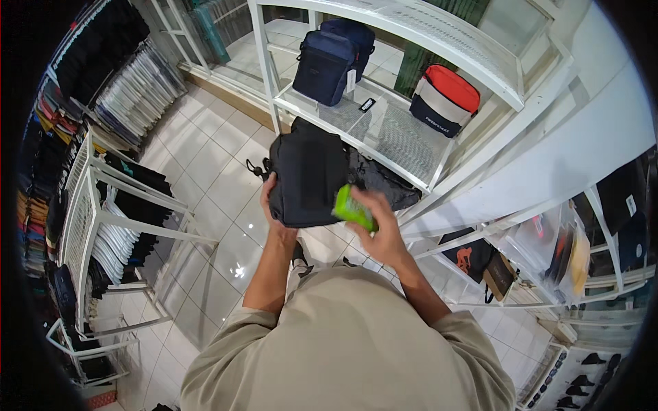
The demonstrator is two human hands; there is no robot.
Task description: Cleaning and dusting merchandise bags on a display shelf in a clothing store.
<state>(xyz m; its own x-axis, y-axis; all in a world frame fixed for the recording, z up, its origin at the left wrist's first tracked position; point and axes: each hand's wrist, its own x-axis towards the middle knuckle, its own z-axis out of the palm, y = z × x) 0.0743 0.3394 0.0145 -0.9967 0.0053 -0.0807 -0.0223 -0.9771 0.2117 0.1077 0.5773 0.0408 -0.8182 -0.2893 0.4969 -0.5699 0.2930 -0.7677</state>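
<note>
A black bag (308, 175) with a drawstring cord at its left side is held up in front of me. My left hand (269, 205) grips its lower left edge, the fingers partly hidden behind it. In my right hand (378, 226) is a small bright green blocky thing (354, 207), smeared by motion, so its kind is unclear. It sits at the bag's lower right corner; whether it touches the fabric I cannot tell. Behind the bag's right side a dark grey patterned bag (384, 181) shows in part, beside the white shelf.
A white metal shelf (404, 137) ahead holds dark blue bags (325, 68) and a red, beige and navy bag (444, 100). Racks of hanging clothes (140, 89) stand at left, with a white display frame (92, 205) nearer. More bags (473, 260) lie at right. The floor (205, 288) is tiled.
</note>
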